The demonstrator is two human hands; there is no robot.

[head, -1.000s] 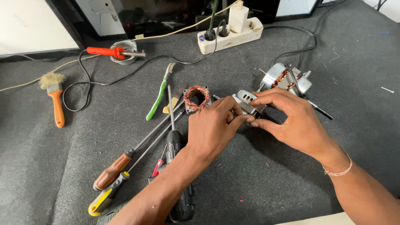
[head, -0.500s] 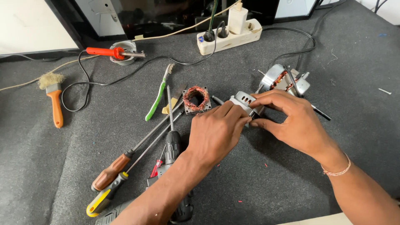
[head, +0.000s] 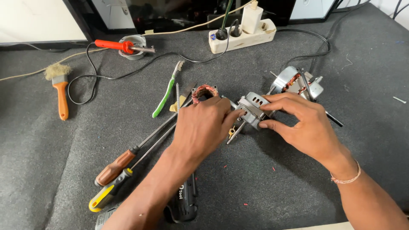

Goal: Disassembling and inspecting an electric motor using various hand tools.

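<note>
Grey felt mat [head: 51, 170] across frame (power strip [head: 243, 36] top centre); left hand [head: 202, 127] and right hand [head: 304, 123] fingers pinching metal motor cover [head: 252, 106], centre.

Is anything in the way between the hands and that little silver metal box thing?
No. Both hands are already on the silver metal housing: the left hand touches its left side, and the right hand grips its right side. Nothing sits between them.

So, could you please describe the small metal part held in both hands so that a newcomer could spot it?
On the dark grey mat, look right of the copper-wound ring. There the left hand and right hand pinch a small silver metal housing; unlike the larger motor behind, it has oval slots.
</note>
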